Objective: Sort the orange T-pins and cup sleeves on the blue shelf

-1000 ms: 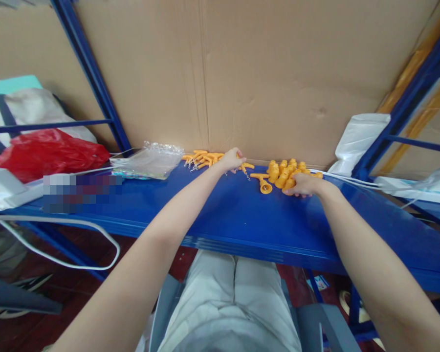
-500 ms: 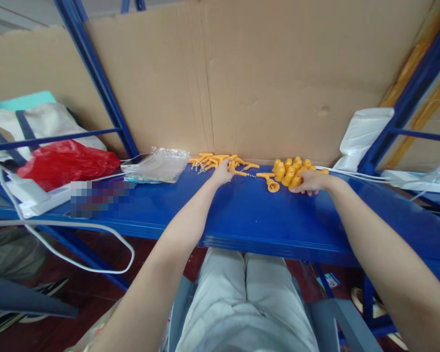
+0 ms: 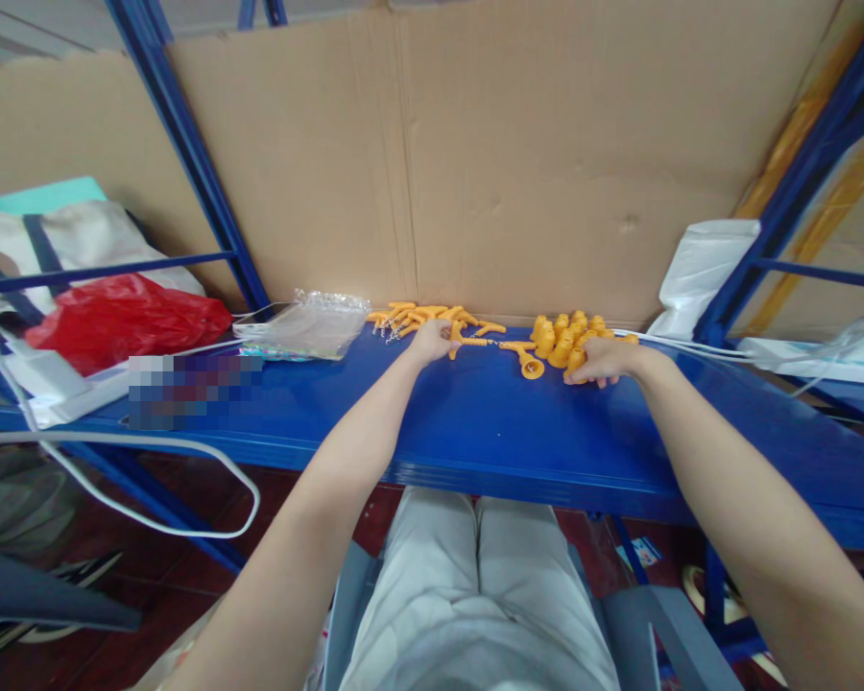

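Observation:
My left hand [image 3: 430,342] is closed on a yellow T-handled corkscrew [image 3: 456,343] at the near side of a pile of such corkscrews [image 3: 403,314], whose metal spirals stick out. Another corkscrew, with a round yellow cup [image 3: 532,367], lies on the blue table between my hands. My right hand [image 3: 599,360] has its fingers bent round a yellow hollow-looking piece [image 3: 574,359] at the front of a group of upright yellow pieces [image 3: 545,336]. Its fingertips are partly hidden.
Left of the pile lies a stack of clear plastic bags [image 3: 317,326]. Further left are a red plastic bag [image 3: 130,317] and a white power strip [image 3: 79,393]. Cardboard [image 3: 511,163] stands behind the blue table [image 3: 475,432]. A white packet [image 3: 702,274] leans at the right post.
My left hand has drawn slightly back from the pile, and the corkscrew at its fingers shows more plainly. My right hand stays at the yellow pieces. The whole view has shifted a little.

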`<move>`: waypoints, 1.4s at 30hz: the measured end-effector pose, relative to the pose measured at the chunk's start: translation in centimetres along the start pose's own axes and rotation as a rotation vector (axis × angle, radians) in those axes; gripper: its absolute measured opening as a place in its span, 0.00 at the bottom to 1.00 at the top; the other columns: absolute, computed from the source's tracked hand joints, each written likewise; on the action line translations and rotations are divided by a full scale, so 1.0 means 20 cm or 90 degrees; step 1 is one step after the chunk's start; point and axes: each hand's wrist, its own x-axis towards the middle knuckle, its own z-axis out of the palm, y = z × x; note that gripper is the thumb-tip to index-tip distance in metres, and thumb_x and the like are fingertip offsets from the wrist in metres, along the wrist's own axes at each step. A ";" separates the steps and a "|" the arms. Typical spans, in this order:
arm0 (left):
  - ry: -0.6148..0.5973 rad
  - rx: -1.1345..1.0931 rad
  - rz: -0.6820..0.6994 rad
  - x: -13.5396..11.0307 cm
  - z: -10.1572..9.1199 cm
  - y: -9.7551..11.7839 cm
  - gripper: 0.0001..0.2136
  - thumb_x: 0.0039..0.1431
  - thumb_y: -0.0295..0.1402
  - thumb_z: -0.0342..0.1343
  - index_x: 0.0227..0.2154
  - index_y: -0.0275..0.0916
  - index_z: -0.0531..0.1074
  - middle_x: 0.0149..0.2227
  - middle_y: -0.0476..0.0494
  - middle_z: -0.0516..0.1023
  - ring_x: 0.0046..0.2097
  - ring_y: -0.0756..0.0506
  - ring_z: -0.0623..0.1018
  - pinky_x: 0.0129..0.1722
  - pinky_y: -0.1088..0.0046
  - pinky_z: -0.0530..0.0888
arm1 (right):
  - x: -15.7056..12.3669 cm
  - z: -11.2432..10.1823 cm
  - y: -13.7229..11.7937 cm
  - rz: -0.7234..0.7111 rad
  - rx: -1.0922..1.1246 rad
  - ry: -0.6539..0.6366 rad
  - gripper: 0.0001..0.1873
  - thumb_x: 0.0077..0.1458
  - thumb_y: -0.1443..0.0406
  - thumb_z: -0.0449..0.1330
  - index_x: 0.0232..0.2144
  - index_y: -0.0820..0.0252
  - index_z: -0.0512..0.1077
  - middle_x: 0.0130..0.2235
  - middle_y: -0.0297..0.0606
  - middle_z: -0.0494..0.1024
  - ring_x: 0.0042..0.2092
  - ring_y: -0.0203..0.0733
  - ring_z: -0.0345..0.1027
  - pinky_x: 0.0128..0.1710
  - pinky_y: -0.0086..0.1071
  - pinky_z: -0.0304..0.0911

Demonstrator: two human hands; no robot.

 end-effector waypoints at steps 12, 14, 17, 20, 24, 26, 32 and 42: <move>-0.035 -0.175 -0.091 -0.01 0.00 0.01 0.09 0.48 0.16 0.63 0.27 0.34 0.72 0.23 0.53 0.72 0.29 0.51 0.75 0.38 0.70 0.78 | -0.04 -0.01 -0.07 0.006 -0.069 0.096 0.10 0.50 0.66 0.63 0.38 0.59 0.72 0.23 0.35 0.75 0.28 0.44 0.74 0.26 0.31 0.63; -0.033 -0.198 -0.104 0.00 0.01 0.00 0.10 0.48 0.15 0.63 0.30 0.33 0.73 0.24 0.52 0.73 0.29 0.51 0.75 0.36 0.70 0.78 | -0.04 0.00 -0.06 0.009 -0.070 0.109 0.12 0.51 0.67 0.63 0.40 0.59 0.73 0.24 0.35 0.75 0.28 0.44 0.74 0.26 0.31 0.64; -0.033 -0.199 -0.107 0.01 0.02 -0.01 0.10 0.48 0.15 0.64 0.32 0.33 0.74 0.26 0.52 0.74 0.29 0.51 0.75 0.33 0.73 0.78 | -0.04 0.00 -0.06 0.009 -0.056 0.110 0.14 0.51 0.68 0.63 0.42 0.58 0.73 0.26 0.36 0.77 0.30 0.45 0.76 0.28 0.31 0.65; -0.027 -0.188 -0.108 0.01 0.02 -0.01 0.10 0.48 0.16 0.64 0.32 0.33 0.73 0.26 0.51 0.74 0.28 0.52 0.75 0.31 0.75 0.77 | -0.04 -0.01 -0.06 -0.001 -0.042 0.088 0.13 0.52 0.69 0.64 0.42 0.60 0.73 0.28 0.37 0.78 0.31 0.44 0.77 0.31 0.31 0.65; -0.023 -0.179 -0.106 0.01 0.03 -0.01 0.09 0.49 0.16 0.64 0.30 0.33 0.72 0.27 0.51 0.74 0.28 0.52 0.75 0.33 0.73 0.77 | -0.02 -0.01 -0.04 -0.006 -0.067 0.043 0.07 0.53 0.66 0.65 0.37 0.60 0.74 0.24 0.36 0.77 0.31 0.46 0.76 0.32 0.32 0.65; -0.023 -0.167 -0.108 0.01 0.03 -0.01 0.09 0.49 0.16 0.64 0.29 0.33 0.72 0.27 0.50 0.74 0.28 0.52 0.75 0.35 0.72 0.77 | -0.01 -0.01 -0.03 -0.001 -0.064 0.042 0.08 0.51 0.64 0.67 0.35 0.58 0.73 0.23 0.36 0.77 0.31 0.46 0.76 0.32 0.33 0.66; -0.032 -0.116 -0.090 0.01 0.02 -0.02 0.08 0.51 0.18 0.64 0.31 0.33 0.72 0.27 0.51 0.73 0.30 0.51 0.75 0.38 0.69 0.79 | -0.01 -0.02 -0.01 -0.019 -0.059 0.091 0.06 0.54 0.63 0.65 0.32 0.59 0.74 0.27 0.39 0.78 0.33 0.44 0.75 0.31 0.31 0.64; -0.042 -0.146 -0.097 -0.02 0.01 0.02 0.09 0.52 0.15 0.62 0.29 0.33 0.70 0.26 0.52 0.72 0.27 0.54 0.73 0.33 0.75 0.76 | -0.04 -0.06 -0.03 -0.086 -0.053 0.219 0.13 0.52 0.61 0.65 0.40 0.60 0.77 0.41 0.42 0.83 0.42 0.47 0.77 0.41 0.33 0.70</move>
